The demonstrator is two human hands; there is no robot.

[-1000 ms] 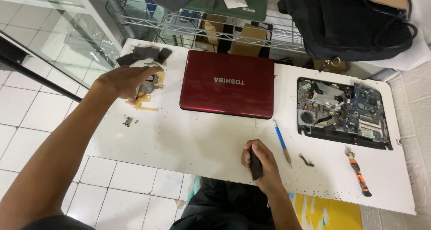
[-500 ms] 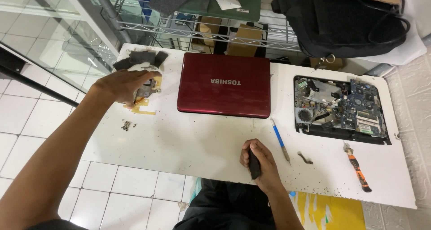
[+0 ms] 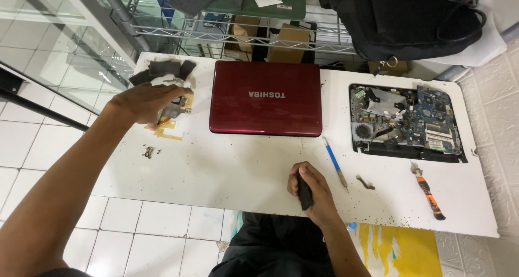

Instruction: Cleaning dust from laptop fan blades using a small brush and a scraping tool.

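My left hand [image 3: 145, 101] lies palm down over a small metal laptop part [image 3: 174, 108] with yellow tape at the table's left side, fingers curled onto it. My right hand [image 3: 308, 186] rests near the table's front edge, closed around a short black tool handle [image 3: 305, 193]. A closed red laptop [image 3: 265, 98] sits between them at the back of the white table [image 3: 227, 169]. To the right lies an opened laptop base [image 3: 405, 121] with its circuit board and fan exposed.
A blue-handled screwdriver [image 3: 334, 163] and an orange-and-black tool [image 3: 430, 193] lie on the right half. Small screws [image 3: 148, 152] sit near the left edge. Dark foam pieces [image 3: 162, 70] lie behind my left hand. A wire shelf [image 3: 238, 33] and black bag [image 3: 411, 17] stand behind.
Both hands keep their places on the table. The view has shifted slightly, nothing on the table has moved.
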